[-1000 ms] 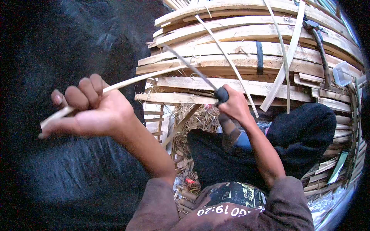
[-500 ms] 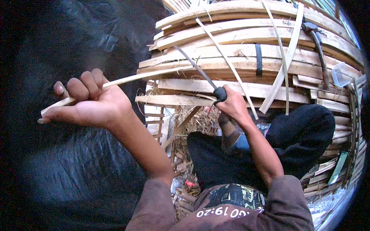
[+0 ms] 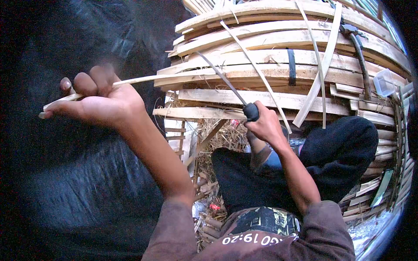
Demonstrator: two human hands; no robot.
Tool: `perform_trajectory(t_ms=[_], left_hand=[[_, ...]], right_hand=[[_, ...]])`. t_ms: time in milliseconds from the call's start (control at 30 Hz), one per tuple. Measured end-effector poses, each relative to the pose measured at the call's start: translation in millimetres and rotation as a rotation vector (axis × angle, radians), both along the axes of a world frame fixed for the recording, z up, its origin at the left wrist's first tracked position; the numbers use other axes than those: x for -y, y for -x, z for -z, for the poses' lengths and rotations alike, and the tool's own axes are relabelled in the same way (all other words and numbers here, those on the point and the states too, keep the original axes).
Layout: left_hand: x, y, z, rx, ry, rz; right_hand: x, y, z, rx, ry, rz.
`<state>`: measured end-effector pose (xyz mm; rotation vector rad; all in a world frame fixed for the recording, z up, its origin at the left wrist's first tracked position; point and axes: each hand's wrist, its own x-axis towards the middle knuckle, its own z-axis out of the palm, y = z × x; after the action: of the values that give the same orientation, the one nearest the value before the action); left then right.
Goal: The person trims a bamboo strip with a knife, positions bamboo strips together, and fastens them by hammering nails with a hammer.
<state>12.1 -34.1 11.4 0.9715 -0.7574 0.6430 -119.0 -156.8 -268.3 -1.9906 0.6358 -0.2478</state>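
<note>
My left hand (image 3: 96, 95) is closed round a thin pale strip (image 3: 170, 78), over the dark sheet at the left. The strip reaches right across the stacked wooden slats (image 3: 270, 98), and its far part meets or passes by the blade of a knife (image 3: 224, 78). My right hand (image 3: 266, 125) grips the knife's dark handle, with the blade pointing up and left. Whether blade and strip touch is unclear. Two thin strips (image 3: 257, 69) (image 3: 316, 48) and a wider flat strip (image 3: 320, 76) lie across the slats.
A hammer (image 3: 359, 56) rests on the slats at the right, near a clear plastic box (image 3: 384, 83). A black band (image 3: 291, 67) wraps some slats. Shavings (image 3: 226, 137) lie below the slats, beside my bent legs (image 3: 339, 148). Black sheeting (image 3: 87, 182) covers the left.
My left hand has moved up a little, and the strip now lies flatter. My right hand with the knife has shifted slightly right and down.
</note>
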Motion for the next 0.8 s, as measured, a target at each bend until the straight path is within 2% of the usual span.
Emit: perform_trajectory(t_ms=[67, 100, 200, 267, 400, 500, 667, 800], left_hand=[[-1, -5, -3, 0.017, -0.029, -0.020], [-4, -8, -3, 0.031, -0.054, -0.047], [-5, -17, -5, 0.001, -0.035, -0.036], [-7, -19, -6, 0.027, -0.069, 0.040], [6, -16, -8, -0.006, -0.031, 0.007], [7, -19, -9, 0.007, -0.054, -0.024], [17, -27, -14, 0.003, -0.033, 0.029], [21, -28, -16, -0.022, -0.051, 0.002]], right_hand=[[-3, 12, -8, 0.174, -0.093, -0.077], [-6, 14, -16, 0.161, -0.129, -0.089], [-1, 5, 22, -0.007, -0.040, 0.001], [2, 5, 34, 0.058, -0.035, -0.005], [-5, 13, -11, -0.005, -0.060, 0.010], [-9, 18, -25, 0.177, -0.125, -0.101], [6, 17, 40, 0.064, -0.098, 0.031], [-2, 17, 10, 0.021, -0.136, 0.012]])
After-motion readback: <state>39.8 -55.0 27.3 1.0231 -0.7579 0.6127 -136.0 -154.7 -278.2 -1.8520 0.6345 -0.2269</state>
